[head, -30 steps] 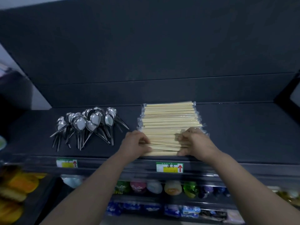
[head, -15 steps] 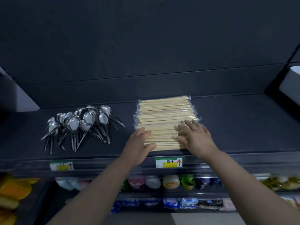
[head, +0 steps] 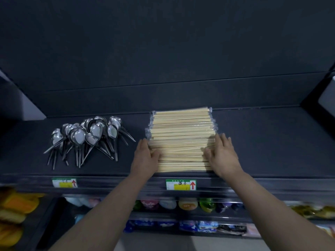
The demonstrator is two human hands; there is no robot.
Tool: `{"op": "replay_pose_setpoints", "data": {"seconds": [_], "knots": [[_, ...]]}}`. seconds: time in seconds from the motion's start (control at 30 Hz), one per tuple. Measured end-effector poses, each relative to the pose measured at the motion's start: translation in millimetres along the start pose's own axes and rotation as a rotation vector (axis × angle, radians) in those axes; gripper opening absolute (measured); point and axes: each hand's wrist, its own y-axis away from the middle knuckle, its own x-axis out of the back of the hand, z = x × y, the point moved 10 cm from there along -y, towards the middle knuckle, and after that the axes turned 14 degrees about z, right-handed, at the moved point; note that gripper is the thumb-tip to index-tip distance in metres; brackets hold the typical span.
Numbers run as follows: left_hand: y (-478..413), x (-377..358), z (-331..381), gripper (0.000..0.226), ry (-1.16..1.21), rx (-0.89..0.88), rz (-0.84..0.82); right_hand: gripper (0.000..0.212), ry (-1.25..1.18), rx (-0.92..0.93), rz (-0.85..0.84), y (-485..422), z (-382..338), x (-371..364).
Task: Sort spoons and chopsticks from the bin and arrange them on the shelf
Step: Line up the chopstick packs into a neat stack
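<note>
Dark shelf (head: 262,142) w/ spoons (head: 87,136) piled far left, wrapped chopsticks (head: 181,134) stacked at center, bare room to the right. Left hand (head: 145,158) & right hand (head: 223,154) lie flat, fingers spread open, pressing the stack's near ends; stack's near edge sits just at shelf lip above a price tag (head: 181,184).

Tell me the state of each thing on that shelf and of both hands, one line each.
chopsticks: wrapped in clear plastic, lying flat in a neat stack on the shelf.
spoons: loose overlapping cluster, bowls toward the back, handles fanned forward.
shelf: dark, bare to the right of the stack.
left hand: open, flat against the stack's left end.
right hand: open, fingers spread, against the stack's right end.
</note>
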Motion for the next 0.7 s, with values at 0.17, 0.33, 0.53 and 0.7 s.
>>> {"op": "replay_pose_setpoints", "data": {"seconds": [0.17, 0.33, 0.53, 0.7], "knots": [[1, -2, 11, 0.069, 0.020, 0.027, -0.027, 0.073, -0.020, 0.005, -0.064, -14, -1, -2], [-3, 7, 12, 0.066, 0.078, 0.073, 0.019, 0.069, 0.001, 0.059, -0.011, -16, -6, -3], [-19, 9, 12, 0.047, 0.204, 0.094, 0.046, 0.066, 0.145, 0.154, 0.008, -19, -16, -8], [-50, 9, -3, 0.044, 0.374, 0.187, 0.086, 0.060, 0.172, 0.267, -0.043, -14, -44, -24]]}}
